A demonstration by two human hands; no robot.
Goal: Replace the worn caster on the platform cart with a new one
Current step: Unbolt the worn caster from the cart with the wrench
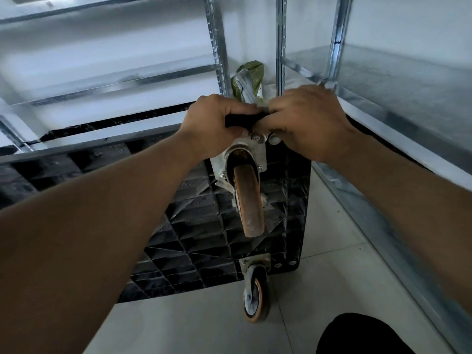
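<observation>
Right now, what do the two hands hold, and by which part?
Both grip one black tool handle above the upper wheel: left hand round its left part, right hand at its right end. Its head is hidden.

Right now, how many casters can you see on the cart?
2. The upper caster sits just below the left hand; the lower caster is at the cart's near corner. Others may be hidden.
</observation>
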